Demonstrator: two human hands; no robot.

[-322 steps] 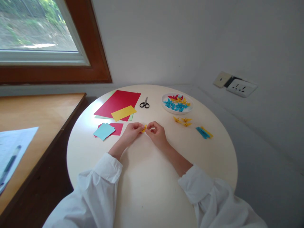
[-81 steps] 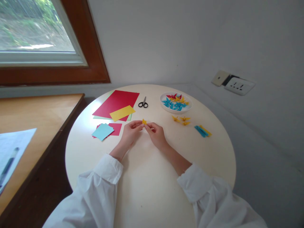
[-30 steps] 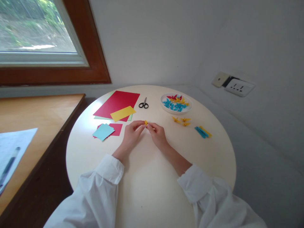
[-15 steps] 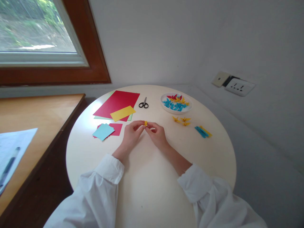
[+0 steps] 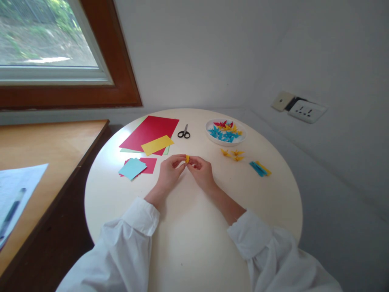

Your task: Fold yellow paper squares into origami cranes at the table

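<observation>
The left hand [image 5: 170, 170] pinched a small folded piece of yellow paper [image 5: 187, 159] between thumb and fingertips, and the right hand [image 5: 201, 172] pinched it from the other side. The paper was over the table [image 5: 194, 239], in front of the person, to the right of the left hand and to the left of the right. Neither hand was nearer, as both touched it. Its visible part looked longer up and away from the person than across, so its long axis seemed to cross the line between the hands. Fingers hid some of it; which end pointed where could not be told. Three yellow paper birds [image 5: 237, 153] lay off to the right.
</observation>
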